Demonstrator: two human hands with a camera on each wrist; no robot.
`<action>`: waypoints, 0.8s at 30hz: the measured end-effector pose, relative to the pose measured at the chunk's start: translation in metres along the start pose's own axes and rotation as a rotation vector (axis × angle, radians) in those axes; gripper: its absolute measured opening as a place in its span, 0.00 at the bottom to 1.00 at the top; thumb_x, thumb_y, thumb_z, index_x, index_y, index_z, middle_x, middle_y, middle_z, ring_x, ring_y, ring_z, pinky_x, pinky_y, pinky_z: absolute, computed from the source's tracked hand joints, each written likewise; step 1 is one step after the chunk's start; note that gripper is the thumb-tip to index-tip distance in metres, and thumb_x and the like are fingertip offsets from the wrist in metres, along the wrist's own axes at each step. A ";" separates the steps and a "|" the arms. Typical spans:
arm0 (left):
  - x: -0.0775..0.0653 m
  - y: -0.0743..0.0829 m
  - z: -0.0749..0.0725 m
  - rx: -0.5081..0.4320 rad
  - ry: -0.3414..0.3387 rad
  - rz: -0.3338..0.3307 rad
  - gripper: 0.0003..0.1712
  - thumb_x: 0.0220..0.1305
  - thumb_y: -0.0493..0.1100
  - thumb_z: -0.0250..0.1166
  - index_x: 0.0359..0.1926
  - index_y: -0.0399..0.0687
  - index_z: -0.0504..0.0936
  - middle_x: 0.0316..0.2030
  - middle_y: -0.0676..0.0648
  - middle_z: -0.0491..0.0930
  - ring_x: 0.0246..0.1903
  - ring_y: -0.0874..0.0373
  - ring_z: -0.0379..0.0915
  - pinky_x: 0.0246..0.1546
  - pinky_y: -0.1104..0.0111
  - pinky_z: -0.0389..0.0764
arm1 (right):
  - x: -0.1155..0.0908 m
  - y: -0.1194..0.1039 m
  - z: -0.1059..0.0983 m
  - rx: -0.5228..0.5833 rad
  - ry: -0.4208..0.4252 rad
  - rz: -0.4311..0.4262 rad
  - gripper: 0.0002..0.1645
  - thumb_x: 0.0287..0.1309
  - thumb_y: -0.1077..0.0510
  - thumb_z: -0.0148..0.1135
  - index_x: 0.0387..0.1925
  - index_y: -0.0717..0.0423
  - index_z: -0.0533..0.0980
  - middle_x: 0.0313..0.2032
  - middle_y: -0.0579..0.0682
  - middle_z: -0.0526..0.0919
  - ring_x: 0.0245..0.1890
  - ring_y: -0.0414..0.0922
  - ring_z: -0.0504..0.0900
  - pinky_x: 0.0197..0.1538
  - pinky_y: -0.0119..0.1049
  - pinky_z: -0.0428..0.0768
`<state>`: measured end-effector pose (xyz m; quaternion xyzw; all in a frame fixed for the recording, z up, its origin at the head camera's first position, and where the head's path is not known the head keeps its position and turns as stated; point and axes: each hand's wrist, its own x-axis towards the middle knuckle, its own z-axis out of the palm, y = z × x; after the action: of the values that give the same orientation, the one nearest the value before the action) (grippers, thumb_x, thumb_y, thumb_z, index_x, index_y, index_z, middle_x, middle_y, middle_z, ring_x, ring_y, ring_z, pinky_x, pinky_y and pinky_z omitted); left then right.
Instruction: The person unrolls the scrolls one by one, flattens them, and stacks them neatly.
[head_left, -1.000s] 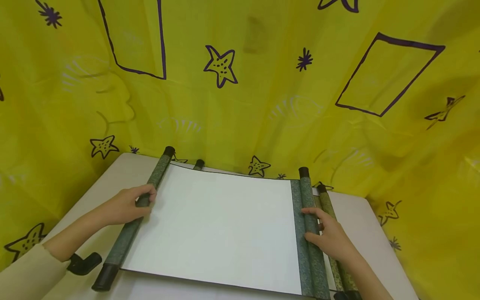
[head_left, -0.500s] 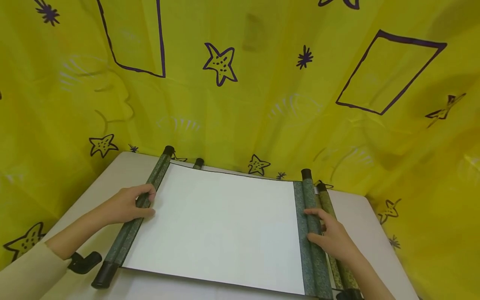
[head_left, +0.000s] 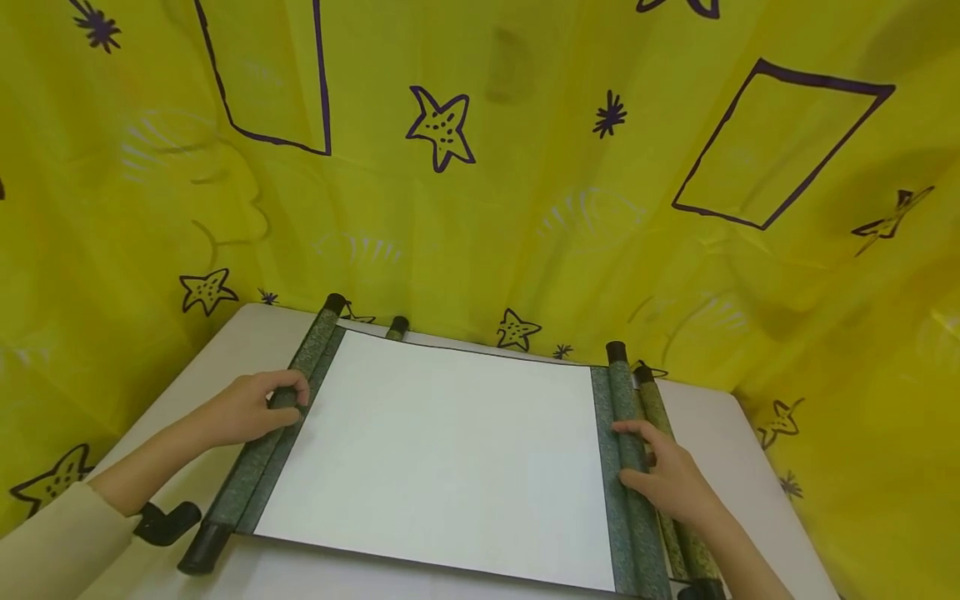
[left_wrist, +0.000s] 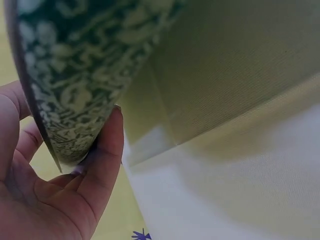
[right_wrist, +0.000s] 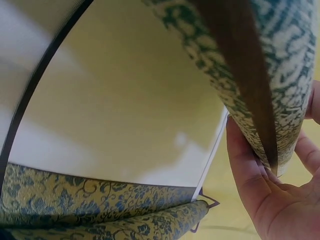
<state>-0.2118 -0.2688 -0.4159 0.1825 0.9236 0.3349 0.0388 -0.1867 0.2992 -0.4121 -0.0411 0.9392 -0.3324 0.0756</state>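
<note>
A scroll with a blank white sheet (head_left: 450,458) hangs spread between my hands, its two ends wound on green patterned rollers with black knobs. My left hand (head_left: 243,408) grips the left roller (head_left: 258,458) near its middle, thumb and fingers curled round it. In the left wrist view the green brocade (left_wrist: 75,95) sits between thumb and fingers. At the other end, my right hand (head_left: 667,471) holds the right roller (head_left: 637,517); the right wrist view shows its fingers (right_wrist: 245,170) round the green brocade. A green strip borders the sheet on both sides.
Beneath lies another scroll, its gold patterned roller (head_left: 656,408) showing on the right and a black-capped end (head_left: 399,327) at the back. A black knob (head_left: 168,525) sticks out at left. The white table (head_left: 720,425) meets a yellow curtain (head_left: 480,208) with drawn stars.
The left roller has turned, and a green strip now shows between it and the white sheet. My right hand has shifted slightly right and down with its roller.
</note>
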 end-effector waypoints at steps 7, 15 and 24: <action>0.000 0.000 0.000 0.007 -0.019 -0.008 0.10 0.60 0.39 0.69 0.38 0.54 0.76 0.35 0.49 0.75 0.16 0.63 0.57 0.22 0.68 0.66 | 0.002 0.003 -0.001 -0.022 -0.005 0.017 0.39 0.54 0.64 0.68 0.67 0.43 0.68 0.27 0.53 0.67 0.19 0.41 0.63 0.23 0.35 0.68; 0.008 -0.004 0.000 -0.019 -0.063 -0.019 0.12 0.60 0.39 0.70 0.40 0.53 0.75 0.39 0.47 0.76 0.17 0.62 0.59 0.22 0.67 0.67 | 0.010 0.010 0.002 0.003 -0.017 -0.021 0.37 0.55 0.65 0.66 0.67 0.49 0.69 0.60 0.59 0.73 0.19 0.42 0.64 0.23 0.36 0.69; 0.026 -0.018 0.003 0.001 -0.095 -0.012 0.11 0.58 0.37 0.69 0.41 0.50 0.76 0.43 0.45 0.78 0.26 0.58 0.61 0.33 0.62 0.66 | 0.026 0.018 0.008 -0.016 -0.023 -0.056 0.37 0.56 0.65 0.65 0.68 0.50 0.69 0.59 0.61 0.76 0.20 0.42 0.67 0.23 0.36 0.71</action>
<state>-0.2409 -0.2711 -0.4283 0.1927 0.9220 0.3250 0.0843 -0.2113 0.3046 -0.4325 -0.0717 0.9395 -0.3262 0.0766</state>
